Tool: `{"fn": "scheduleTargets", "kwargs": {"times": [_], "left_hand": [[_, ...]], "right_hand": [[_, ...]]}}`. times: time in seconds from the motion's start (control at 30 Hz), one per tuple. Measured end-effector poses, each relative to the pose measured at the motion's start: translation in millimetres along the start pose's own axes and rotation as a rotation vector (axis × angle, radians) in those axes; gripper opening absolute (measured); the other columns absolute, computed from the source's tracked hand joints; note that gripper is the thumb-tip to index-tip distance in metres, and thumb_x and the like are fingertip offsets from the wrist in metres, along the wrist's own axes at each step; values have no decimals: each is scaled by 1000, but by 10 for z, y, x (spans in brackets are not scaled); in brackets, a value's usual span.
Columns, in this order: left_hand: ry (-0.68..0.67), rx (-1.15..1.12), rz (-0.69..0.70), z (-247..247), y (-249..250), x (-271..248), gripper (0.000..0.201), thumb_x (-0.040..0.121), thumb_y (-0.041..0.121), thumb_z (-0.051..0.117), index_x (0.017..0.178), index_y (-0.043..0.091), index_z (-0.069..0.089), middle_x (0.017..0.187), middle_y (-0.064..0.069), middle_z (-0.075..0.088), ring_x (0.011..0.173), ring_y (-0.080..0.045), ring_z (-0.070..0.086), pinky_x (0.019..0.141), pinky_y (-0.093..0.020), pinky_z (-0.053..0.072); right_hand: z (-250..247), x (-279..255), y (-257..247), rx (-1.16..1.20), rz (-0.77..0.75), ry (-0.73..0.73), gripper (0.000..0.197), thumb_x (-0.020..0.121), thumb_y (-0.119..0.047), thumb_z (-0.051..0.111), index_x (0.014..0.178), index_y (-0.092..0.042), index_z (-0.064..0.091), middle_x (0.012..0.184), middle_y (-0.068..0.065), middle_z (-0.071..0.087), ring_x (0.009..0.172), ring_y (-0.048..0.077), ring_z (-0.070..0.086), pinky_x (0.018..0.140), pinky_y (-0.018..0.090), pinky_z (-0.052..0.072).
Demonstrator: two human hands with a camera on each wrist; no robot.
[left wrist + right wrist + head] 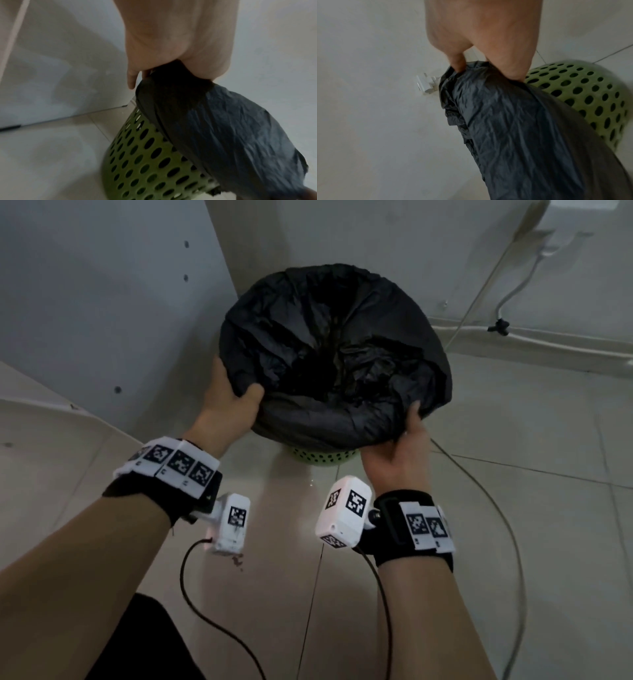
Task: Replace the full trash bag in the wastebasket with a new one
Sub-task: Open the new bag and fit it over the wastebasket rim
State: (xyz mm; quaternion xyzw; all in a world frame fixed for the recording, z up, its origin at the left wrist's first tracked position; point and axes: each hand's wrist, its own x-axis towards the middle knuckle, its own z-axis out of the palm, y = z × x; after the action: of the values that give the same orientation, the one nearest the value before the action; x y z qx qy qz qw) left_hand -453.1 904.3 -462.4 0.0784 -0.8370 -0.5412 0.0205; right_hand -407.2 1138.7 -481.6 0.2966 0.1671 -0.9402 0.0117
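Our left hand (230, 398) has the near-left edge of the black trash bag (335, 347) clamped, thumb on top and fingers curled under the fold where it wraps the rim; the left wrist view confirms the plastic bunched in the palm. Between our hands the bag sits in the green perforated wastebasket (323, 457), folded over the rim and draped down the outside, so only the lower part of the basket shows. Our right hand (397, 445) pinches the near-right edge the same way, fingers (457, 60) closed on gathered plastic, none of it loose. Step, as we read it: either peeling the full bag's cuff off the rim or seating the new one, and we can't tell which. Inside looks like crumpled dark plastic, with no obvious rubbish visible. If removing, next we lift both edges up and inward off the rim, evenly, then gather the mouth shut. If fitting, we pull the cuff down evenly all round. Bag look: thin, matte, heavily creased, taut over the rim, slack in the centre. It will likely tear if one side is yanked. A grey cable (507, 529) runs over the tiled floor (513, 422), just right of our right hand.
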Motion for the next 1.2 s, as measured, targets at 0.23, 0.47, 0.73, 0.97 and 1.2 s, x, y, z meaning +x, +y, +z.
{"fn": "scheduleTargets", "kwargs": {"times": [0.23, 0.47, 0.73, 0.97, 1.2], "left_hand": [[93, -106, -71, -81, 44, 125, 67, 89, 51, 58, 146, 18, 45, 138, 2, 59, 120, -11, 61, 105, -34, 51], [60, -19, 60, 8, 32, -88, 92, 85, 55, 69, 155, 19, 22, 147, 15, 46, 132, 10, 44, 110, -20, 41], [27, 52, 65, -136, -74, 162, 91, 82, 53, 59, 157, 19, 22, 152, 1, 47, 141, -15, 45, 117, -44, 39], [4, 74, 201, -5, -17, -45, 89, 81, 38, 63, 156, 16, 22, 152, -3, 45, 141, -16, 43, 118, -44, 37], [-74, 52, 144, -113, -48, 24, 85, 79, 31, 60, 156, 18, 26, 148, 0, 50, 137, -12, 47, 117, -40, 39]], "right_hand": [[-46, -84, 116, 107, 51, 35, 54, 83, 2, 58, 136, -3, 55, 137, 17, 59, 130, 28, 52, 113, 35, 38], [112, -136, 4, 15, -33, 51, 41, 94, -30, 60, 128, -7, 62, 125, 15, 67, 108, 23, 67, 94, 38, 53], [76, -82, 107, 93, 17, 98, 36, 104, -18, 39, 135, -6, 55, 133, 15, 60, 128, 32, 53, 108, 44, 41], [20, -136, 62, -207, -170, 260, 43, 86, -29, 65, 126, -15, 61, 124, 8, 67, 113, 25, 64, 95, 41, 54], [88, -161, -99, -389, -5, 93, 16, 78, 2, 61, 80, -3, 76, 64, 1, 63, 54, 7, 58, 51, 10, 40]]}}
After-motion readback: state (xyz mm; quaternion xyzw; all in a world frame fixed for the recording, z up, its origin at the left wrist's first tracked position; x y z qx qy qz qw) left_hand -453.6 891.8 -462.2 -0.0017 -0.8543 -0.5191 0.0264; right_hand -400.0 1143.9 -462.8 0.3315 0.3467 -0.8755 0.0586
